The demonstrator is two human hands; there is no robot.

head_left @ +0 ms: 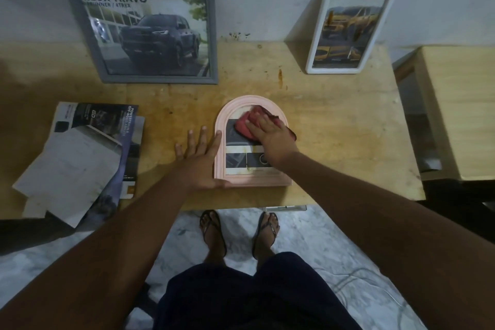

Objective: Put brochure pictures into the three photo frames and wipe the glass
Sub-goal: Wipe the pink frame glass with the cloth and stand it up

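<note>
Pink arched photo frame (267,181) is laid flat, glass up, near the middle of the wooden table (334,128). The right hand (267,134) is spread palm down over a crumpled red cloth (247,122), which is pressed onto the upper glass by fairly straight fingers. The left hand (199,161) is laid flat and open, its index finger touching the frame's left rim. The moulding is ridged and matt. The rounded top is pointed toward the wall, with the long axis running away from the person. 2 other frames, grey (213,35) and white (334,70), are leaned against that wall.
</note>
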